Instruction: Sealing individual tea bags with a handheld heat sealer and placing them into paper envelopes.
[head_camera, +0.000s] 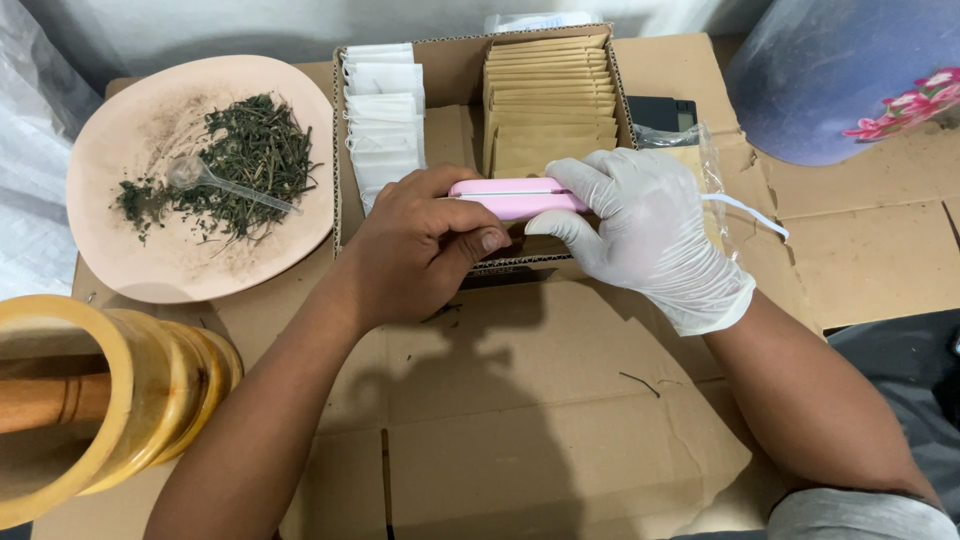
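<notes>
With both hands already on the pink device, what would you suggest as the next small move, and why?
Probably keep pressing the pink handheld device shut a moment, then lift it. The bare left hand and gloved right hand both clamp it over the edge of the cardboard box, its white cord trails right, and whatever sits between its halves is hidden, so nothing yet shows it is done.

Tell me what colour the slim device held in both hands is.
Pink device, best seen in the head view.

Pink bar-shaped sealer (515, 197) horizontal, over box edge.
</notes>
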